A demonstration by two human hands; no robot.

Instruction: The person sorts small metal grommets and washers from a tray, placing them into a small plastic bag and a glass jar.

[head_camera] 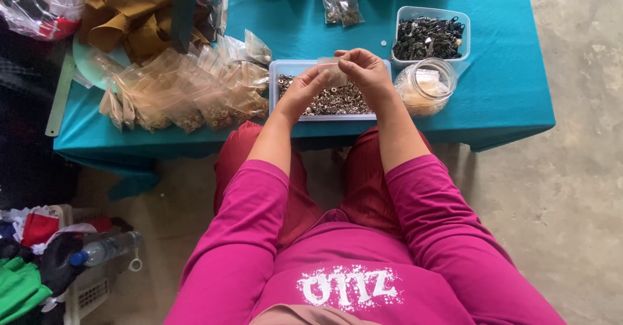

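Observation:
Both hands meet over a clear rectangular tray (275,72) of small silver metal rings on a teal-covered table (506,85). My left hand (302,91) and my right hand (365,70) pinch a small clear plastic bag (332,69) between their fingertips, held just above the tray. A heap of filled small clear bags (188,94) lies to the left of the tray.
A clear tub of dark metal parts (429,38) and a round clear jar (426,88) stand right of the tray. Mustard cloth (133,13) lies at the back left. A basket with clothes and a water bottle (104,250) sits on the concrete floor, lower left.

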